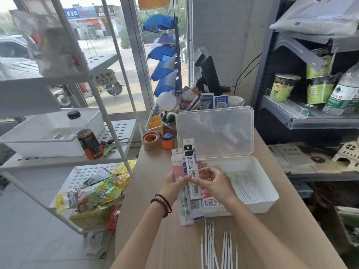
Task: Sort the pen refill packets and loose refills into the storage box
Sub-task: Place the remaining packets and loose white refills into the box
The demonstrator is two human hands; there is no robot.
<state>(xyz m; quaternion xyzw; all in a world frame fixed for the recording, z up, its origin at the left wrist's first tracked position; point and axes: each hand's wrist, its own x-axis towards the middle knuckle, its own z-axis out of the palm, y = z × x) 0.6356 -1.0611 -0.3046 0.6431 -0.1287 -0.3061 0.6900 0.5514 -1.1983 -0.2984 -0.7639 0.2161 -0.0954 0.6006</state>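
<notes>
The box (272, 193), lid open, is being carried by the tabletop (155, 239). A fan of packets (189, 158) is being gripped by the left hand (172, 183) and pinched by the right hand (213, 183) just left of the box. Loose refills (210, 247) are lying nearer, on the tabletop.

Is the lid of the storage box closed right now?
No, the clear lid stands open, upright behind the white storage box.

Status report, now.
Left hand and right hand grip refill packets near storage box. Box open, white refills inside. Loose refills lie on table; nothing blocking.
</notes>
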